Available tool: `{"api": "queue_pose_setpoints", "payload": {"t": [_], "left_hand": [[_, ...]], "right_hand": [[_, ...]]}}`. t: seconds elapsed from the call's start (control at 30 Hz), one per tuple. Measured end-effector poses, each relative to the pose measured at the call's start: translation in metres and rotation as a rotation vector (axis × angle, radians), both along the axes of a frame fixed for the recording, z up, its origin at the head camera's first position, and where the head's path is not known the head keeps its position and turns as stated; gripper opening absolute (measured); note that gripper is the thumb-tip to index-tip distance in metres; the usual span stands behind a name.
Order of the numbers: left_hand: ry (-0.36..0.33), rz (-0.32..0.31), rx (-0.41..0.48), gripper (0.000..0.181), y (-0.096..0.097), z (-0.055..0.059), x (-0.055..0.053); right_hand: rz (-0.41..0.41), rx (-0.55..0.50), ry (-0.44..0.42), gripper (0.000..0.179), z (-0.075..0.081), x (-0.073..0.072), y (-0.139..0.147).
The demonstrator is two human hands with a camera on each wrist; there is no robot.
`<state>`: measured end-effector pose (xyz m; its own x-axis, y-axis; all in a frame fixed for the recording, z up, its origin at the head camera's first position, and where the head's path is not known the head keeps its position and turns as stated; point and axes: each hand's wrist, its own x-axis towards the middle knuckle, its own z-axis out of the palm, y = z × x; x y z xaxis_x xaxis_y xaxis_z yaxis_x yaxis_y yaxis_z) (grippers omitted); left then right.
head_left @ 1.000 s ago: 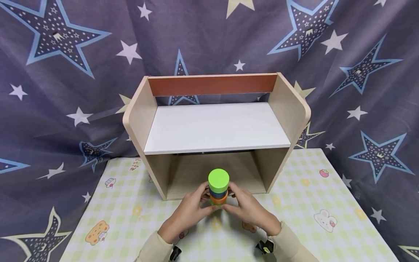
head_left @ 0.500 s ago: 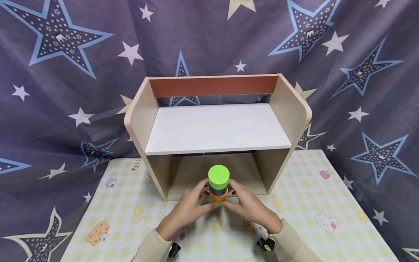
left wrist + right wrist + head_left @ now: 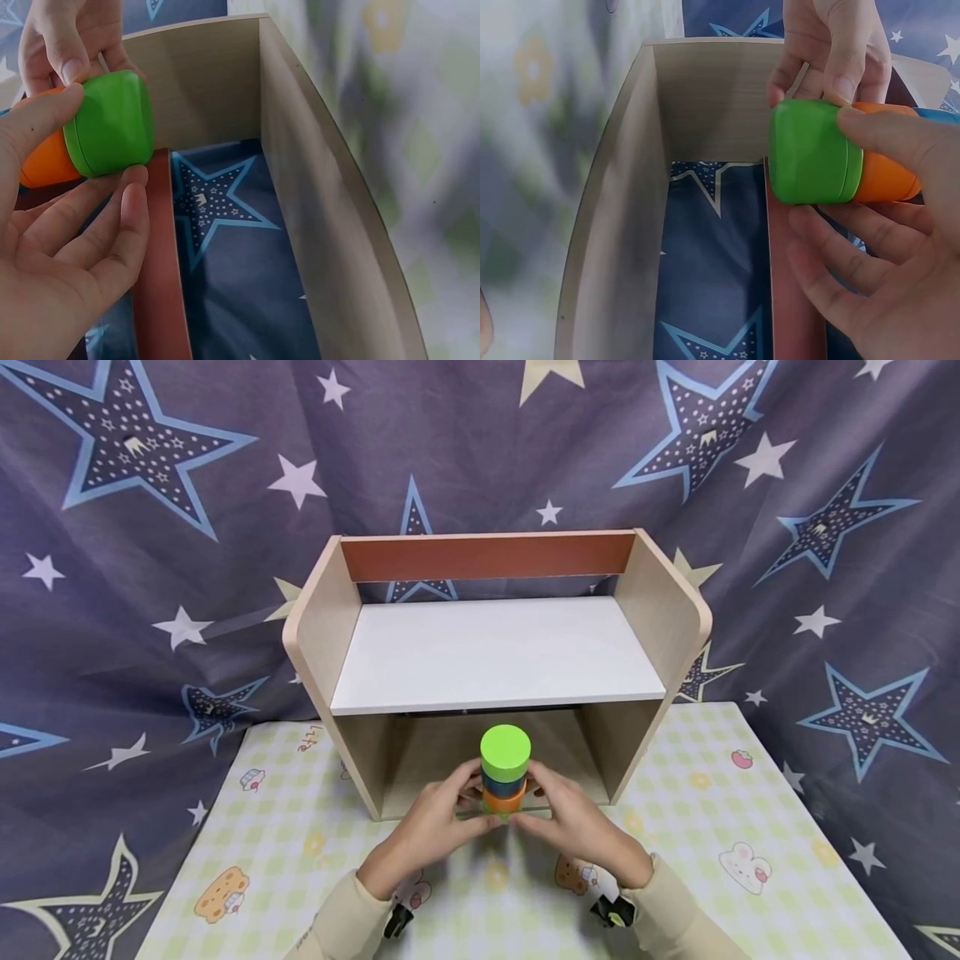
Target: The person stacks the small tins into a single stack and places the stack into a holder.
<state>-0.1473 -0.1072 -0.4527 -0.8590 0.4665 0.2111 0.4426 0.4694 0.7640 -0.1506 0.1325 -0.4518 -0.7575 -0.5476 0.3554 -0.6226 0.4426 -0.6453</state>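
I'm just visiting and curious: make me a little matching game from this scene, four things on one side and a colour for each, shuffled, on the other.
Things:
1. Top piece of the stack held between the left hand and the right hand
2. Bottom piece of the stack
3. Upper board of the shelf
4. Back rail of the shelf

Colours:
A. white
B. reddish brown
C. bright green
D. orange

Pairs: 1-C, 2-D, 3-A, 4-B
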Motion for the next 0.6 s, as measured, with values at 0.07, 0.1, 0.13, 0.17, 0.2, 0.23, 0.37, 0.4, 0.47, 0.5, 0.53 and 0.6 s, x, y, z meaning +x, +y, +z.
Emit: {"api": "queue_pose_setpoints", "payload": {"t": [0.07, 0.1, 0.13, 0.17, 0.2, 0.23, 0.37, 0.4, 0.47, 0.5, 0.53, 0.6], "left_hand": [[0.002, 0.002, -0.002, 0.077, 0.000, 0.002, -0.001], [0.007, 0.002, -0.003, 0.077, 0.000, 0.003, -0.001], [0.009, 0.001, 0.000, 0.076, 0.000, 0.004, -0.002], [0.014, 0.000, 0.004, 0.076, 0.000, 0.004, -0.002], [0.018, -0.001, 0.005, 0.076, 0.001, 0.005, -0.002], [0.023, -0.003, 0.008, 0.075, 0.001, 0.006, -0.002], [0.031, -0.013, 0.025, 0.074, 0.001, 0.009, -0.003], [0.031, -0.015, 0.028, 0.074, 0.001, 0.010, -0.003], [0.032, -0.020, 0.035, 0.074, 0.001, 0.013, -0.003], [0.034, -0.021, 0.036, 0.074, 0.001, 0.014, -0.003], [0.033, -0.023, 0.040, 0.073, 0.001, 0.016, -0.003], [0.036, -0.026, 0.044, 0.073, 0.001, 0.018, -0.003]], "right_hand": [[0.000, -0.004, 0.001, 0.070, 0.002, 0.000, 0.000], [-0.001, -0.004, 0.004, 0.070, 0.003, -0.001, 0.000], [-0.002, -0.003, 0.006, 0.070, 0.004, -0.001, 0.000], [-0.004, -0.002, 0.007, 0.070, 0.005, -0.001, 0.001], [-0.005, 0.000, 0.009, 0.070, 0.006, 0.000, 0.001], [-0.007, -0.001, 0.010, 0.070, 0.007, 0.000, 0.001], [-0.007, -0.011, 0.010, 0.071, 0.011, 0.001, 0.002], [-0.005, -0.016, 0.008, 0.070, 0.012, 0.001, 0.002], [-0.003, -0.028, 0.011, 0.070, 0.014, 0.002, 0.002], [-0.003, -0.031, 0.015, 0.070, 0.015, 0.003, 0.002], [-0.002, -0.036, 0.018, 0.070, 0.016, 0.003, 0.003], [-0.004, -0.043, 0.032, 0.070, 0.018, 0.004, 0.003]]}}
